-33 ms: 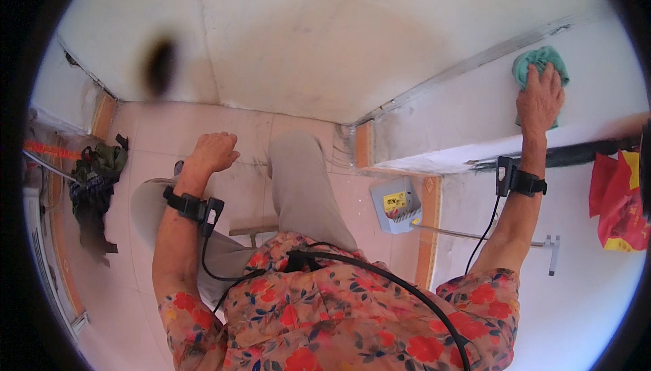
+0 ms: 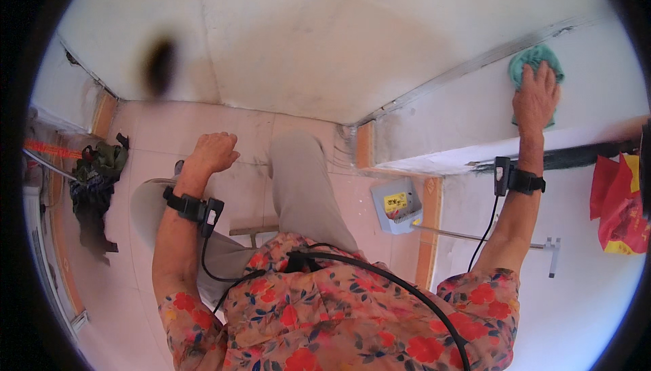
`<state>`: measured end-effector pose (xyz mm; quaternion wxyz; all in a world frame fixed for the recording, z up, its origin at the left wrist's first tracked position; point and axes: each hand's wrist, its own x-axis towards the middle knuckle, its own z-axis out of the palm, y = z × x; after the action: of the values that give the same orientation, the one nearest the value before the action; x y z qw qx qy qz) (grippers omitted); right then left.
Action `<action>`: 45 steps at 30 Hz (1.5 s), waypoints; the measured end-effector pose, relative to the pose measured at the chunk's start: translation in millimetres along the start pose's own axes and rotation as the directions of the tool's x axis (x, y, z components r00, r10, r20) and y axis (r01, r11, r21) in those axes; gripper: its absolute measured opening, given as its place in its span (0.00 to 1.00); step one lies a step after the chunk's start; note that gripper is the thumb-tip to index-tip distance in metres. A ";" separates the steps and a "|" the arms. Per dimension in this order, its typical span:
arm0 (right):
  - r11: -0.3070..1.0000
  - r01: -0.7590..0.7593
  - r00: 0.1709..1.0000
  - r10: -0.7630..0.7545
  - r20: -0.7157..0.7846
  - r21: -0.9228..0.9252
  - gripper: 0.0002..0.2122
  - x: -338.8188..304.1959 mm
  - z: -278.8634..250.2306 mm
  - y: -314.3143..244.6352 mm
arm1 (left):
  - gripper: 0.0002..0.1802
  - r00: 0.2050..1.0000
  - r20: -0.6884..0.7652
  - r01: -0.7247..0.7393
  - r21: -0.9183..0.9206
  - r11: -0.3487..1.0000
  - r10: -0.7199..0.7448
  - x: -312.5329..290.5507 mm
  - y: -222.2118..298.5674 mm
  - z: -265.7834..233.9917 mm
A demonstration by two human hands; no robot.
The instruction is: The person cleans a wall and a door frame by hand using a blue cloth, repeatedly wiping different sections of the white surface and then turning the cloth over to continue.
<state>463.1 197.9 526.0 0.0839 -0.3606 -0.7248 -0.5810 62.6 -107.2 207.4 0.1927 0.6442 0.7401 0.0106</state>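
Note:
My right hand [image 2: 536, 100] presses a crumpled green cloth [image 2: 539, 59] against the white wall surface [image 2: 468, 93] at the upper right. The fingers lie over the cloth, and a strip of it hangs out below the palm. Over by my left knee, my left hand [image 2: 217, 152] is curled into a loose fist, apart from the wall. Nothing shows in it, though its palm is hidden. Both wrists carry black straps with small boxes and cables.
A grey dustpan [image 2: 397, 205] with a long handle stands right of my legs. Dark clothing [image 2: 98, 188] lies at the left edge. A red and yellow bag [image 2: 620, 201] is at the far right. A large pale panel [image 2: 305, 38] rises ahead above pink floor tiles [image 2: 237, 123].
My right hand and the green cloth have shifted slightly left along the wall. My left hand stays where it was.

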 end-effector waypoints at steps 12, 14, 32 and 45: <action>0.918 0.123 0.937 -0.233 0.260 0.378 0.05 -90.5 71.4 -147.7 | 0.15 0.996 0.069 0.051 -0.005 0.999 -0.050 -8.2 9.6 -6.8; 0.883 0.141 0.912 -0.292 0.288 0.449 0.05 -113.8 77.7 -171.9 | 0.15 0.997 0.066 0.042 0.003 0.999 -0.042 -9.2 9.8 -5.3; -0.734 -0.671 0.461 -0.304 0.833 0.104 0.15 -163.5 -5.0 -196.2 | 0.14 0.998 0.061 -0.006 0.050 0.999 0.003 3.7 4.7 7.1; -0.938 -0.334 0.650 -0.300 0.699 -0.091 0.22 -119.9 -53.8 -153.9 | 0.14 0.999 -0.034 0.004 -0.013 1.000 -0.005 1.0 -2.1 0.0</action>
<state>438.7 88.4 357.6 0.4239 -0.3092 -0.4215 0.7397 60.5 -106.6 206.6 0.1843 0.6410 0.7447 0.0262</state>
